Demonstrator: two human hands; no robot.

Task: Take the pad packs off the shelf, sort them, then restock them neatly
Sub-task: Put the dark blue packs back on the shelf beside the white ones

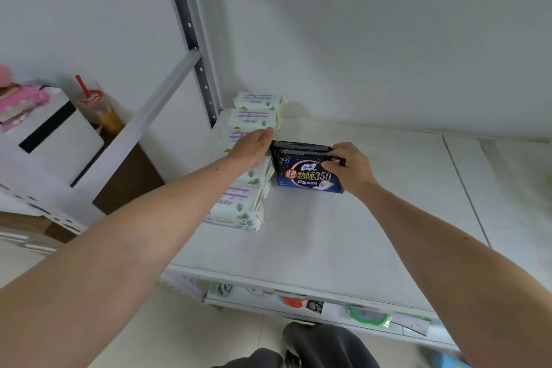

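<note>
**Dark packs going in beside the white row**

Where the white shelf (pixel 343 233) meets its left upright, a row of white pad packs (pixel 239 203) runs from the front toward the back wall; about six can be counted, though the left hand covers part of the middle of the row, so the exact number cannot be told. Beside them stand dark blue pad packs (pixel 307 176), upright on their edges; two or three lie one behind another, the front one showing its printed face.

The shelf board is plain white, bare to the right of the packs, with a seam further right. A grey perforated post (pixel 191 36) rises at the back left corner against a white wall. Left of the shelving sits a white box (pixel 56 140) with a drink cup (pixel 95 107) and red straw behind it. Pale tiled floor shows below.

The left hand (pixel 254 146) lies flat with fingers together, pressed on the white row, its fingertips just beside the dark packs' left end. The right hand (pixel 349 167) is clamped on the dark packs' right end, thumb on the front face.
</note>
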